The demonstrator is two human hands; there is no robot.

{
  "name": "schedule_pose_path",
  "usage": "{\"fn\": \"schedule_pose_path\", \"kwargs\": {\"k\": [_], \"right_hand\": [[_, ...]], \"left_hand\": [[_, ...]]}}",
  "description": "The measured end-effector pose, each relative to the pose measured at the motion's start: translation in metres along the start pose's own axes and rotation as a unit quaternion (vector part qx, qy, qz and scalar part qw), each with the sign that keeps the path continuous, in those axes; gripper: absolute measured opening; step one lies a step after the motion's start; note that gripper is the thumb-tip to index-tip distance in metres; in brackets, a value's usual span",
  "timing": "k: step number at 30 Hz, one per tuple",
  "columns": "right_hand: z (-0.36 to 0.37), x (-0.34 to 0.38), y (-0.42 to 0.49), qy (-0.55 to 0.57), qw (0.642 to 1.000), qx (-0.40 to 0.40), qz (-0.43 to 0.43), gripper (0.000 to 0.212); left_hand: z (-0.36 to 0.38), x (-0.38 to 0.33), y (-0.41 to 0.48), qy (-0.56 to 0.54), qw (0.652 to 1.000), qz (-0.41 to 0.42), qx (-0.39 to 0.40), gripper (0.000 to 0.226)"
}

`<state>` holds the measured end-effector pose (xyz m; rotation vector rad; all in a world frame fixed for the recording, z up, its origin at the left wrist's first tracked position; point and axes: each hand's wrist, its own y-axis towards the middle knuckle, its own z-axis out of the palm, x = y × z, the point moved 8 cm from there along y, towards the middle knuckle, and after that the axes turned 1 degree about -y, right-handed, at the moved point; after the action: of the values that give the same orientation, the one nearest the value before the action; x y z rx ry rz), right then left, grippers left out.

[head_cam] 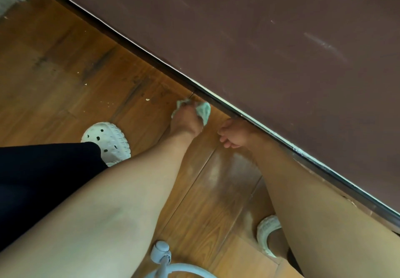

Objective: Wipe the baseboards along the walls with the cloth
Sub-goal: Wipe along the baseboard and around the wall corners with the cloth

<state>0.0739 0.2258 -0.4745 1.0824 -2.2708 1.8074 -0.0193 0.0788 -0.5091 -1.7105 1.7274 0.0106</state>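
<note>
Cloth (pixel 204 109): green, bunched in my left hand (pixel 186 121), low at the floor's edge just beside the baseboard (pixel 129 44).
Right hand (pixel 233 134): loosely curled, empty, resting against the baseboard.
Progress: I judge the wiping midway, with the run to the far corner apparently left.

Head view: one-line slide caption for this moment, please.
The left hand grips a green cloth by the baseboard; the right hand rests close alongside, over the wood floor.
</note>
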Motion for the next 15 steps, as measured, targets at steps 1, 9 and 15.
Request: {"fn": "schedule_pose_path", "kwargs": {"k": [1,9,15], "right_hand": [[0.000,0.001,0.000,0.002,1.000,0.000,-0.001,0.017],[0.006,-0.008,0.006,0.000,1.000,-0.004,0.010,0.024],[0.007,-0.001,0.009,0.002,1.000,-0.001,0.000,0.024]], "left_hand": [[-0.012,0.008,0.005,-0.027,0.997,-0.050,-0.044,0.050],[-0.012,0.032,0.015,-0.096,0.983,-0.151,-0.040,0.047],[0.014,0.013,0.008,-0.177,0.977,-0.108,0.053,0.030]]}}
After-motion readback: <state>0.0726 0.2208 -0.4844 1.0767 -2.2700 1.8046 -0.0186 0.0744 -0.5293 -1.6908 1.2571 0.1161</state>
